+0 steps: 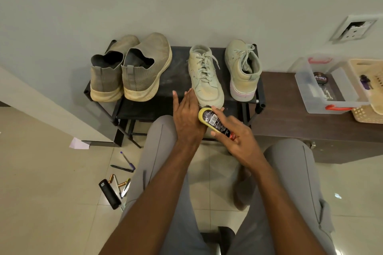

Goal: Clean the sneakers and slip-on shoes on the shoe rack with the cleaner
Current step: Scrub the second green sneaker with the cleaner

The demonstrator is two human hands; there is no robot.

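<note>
Two grey slip-on shoes (143, 68) stand heel-toward-me on the left of the black shoe rack (178, 68). Two pale lace-up sneakers stand on the right: one (205, 76) toe-toward-me, the other (242, 68) heel-toward-me. My left hand (186, 114) lies with straight fingers against the near sneaker's left side at the toe. My right hand (234, 136) grips a yellow cleaner applicator (213, 120) with a black label, its tip pressed at that sneaker's toe.
A dark wooden bench (290, 109) on the right carries a clear plastic box (327, 87) with a polish tin and a cream basket (371, 89). Pens, a black remote-like object (109, 193) and paper lie on the tiled floor at left. My knees frame the bottom.
</note>
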